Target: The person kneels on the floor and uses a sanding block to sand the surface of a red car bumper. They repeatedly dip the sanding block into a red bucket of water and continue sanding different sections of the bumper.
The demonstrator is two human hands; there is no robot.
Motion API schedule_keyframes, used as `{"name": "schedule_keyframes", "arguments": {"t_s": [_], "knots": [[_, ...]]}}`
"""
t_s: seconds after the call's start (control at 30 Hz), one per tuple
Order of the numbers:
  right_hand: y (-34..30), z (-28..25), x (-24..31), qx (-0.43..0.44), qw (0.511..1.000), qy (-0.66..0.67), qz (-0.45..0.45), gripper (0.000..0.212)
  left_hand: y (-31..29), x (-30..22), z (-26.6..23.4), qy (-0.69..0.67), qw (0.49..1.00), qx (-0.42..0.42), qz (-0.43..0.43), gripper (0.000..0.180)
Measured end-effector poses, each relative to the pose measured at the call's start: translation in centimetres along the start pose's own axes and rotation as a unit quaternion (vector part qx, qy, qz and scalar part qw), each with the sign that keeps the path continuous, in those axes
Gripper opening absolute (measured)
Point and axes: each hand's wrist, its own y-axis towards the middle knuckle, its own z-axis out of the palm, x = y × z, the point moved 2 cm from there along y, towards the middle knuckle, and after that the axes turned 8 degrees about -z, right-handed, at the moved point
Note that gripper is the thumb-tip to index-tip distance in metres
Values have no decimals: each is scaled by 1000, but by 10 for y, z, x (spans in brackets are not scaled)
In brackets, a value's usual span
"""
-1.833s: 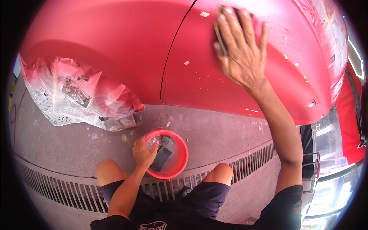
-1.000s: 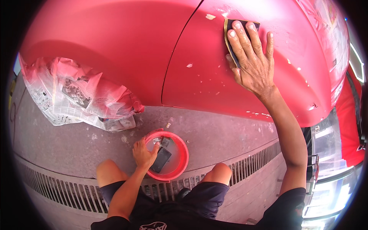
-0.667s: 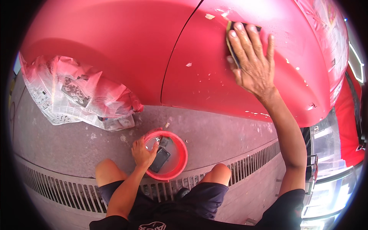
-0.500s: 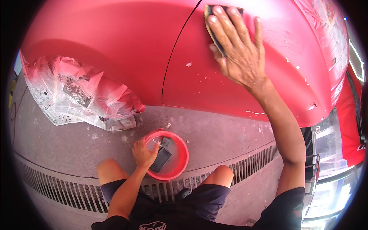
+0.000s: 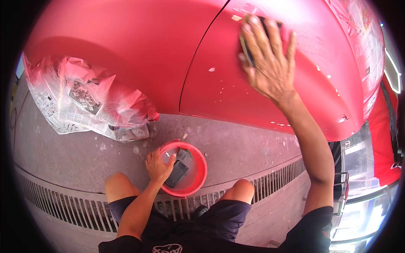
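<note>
My right hand [image 5: 270,74] lies over a sanding block [image 5: 249,54] with a dark face, its fingers spread along it and the thumb at its side. The block is pressed against a red car body panel [image 5: 244,92], right of the dark panel gap. Small pale chipped spots dot the paint around and below it. Lower down, my left hand [image 5: 158,168] grips the left rim of a red bucket [image 5: 203,168] on the ground. Cloudy water fills part of the bucket, and a dark rectangular block [image 5: 177,172] rests in it.
Paint-dusted newspaper [image 5: 80,101] masks the wheel area at left, and more masking sheet [image 5: 363,25] covers the right edge. A slotted drain grate [image 5: 80,208] crosses the concrete floor [image 5: 101,164] beneath my knees. Shelving and red material stand at far right.
My right hand and the sanding block have slid down and slightly right over the panel, uncovering a pale chipped spot near the top. My left hand stays at the bucket rim.
</note>
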Motion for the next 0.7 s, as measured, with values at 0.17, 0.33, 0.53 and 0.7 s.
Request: {"name": "schedule_keyframes", "arguments": {"t_s": [0.17,0.33,0.53,0.7], "knots": [[4,-1,7,-24,999,-19,19,69,0,-1,-2,6,1000,2,-5,72],[26,-5,22,-17,999,-22,17,65,0,0,0,4,1000,7,-8,74],[-3,5,12,-12,999,-30,16,64,1,-1,-1,-3,1000,8,-7,75],[17,-6,20,-5,1000,-29,3,64,1,1,1,3,1000,-4,5,75]]}}
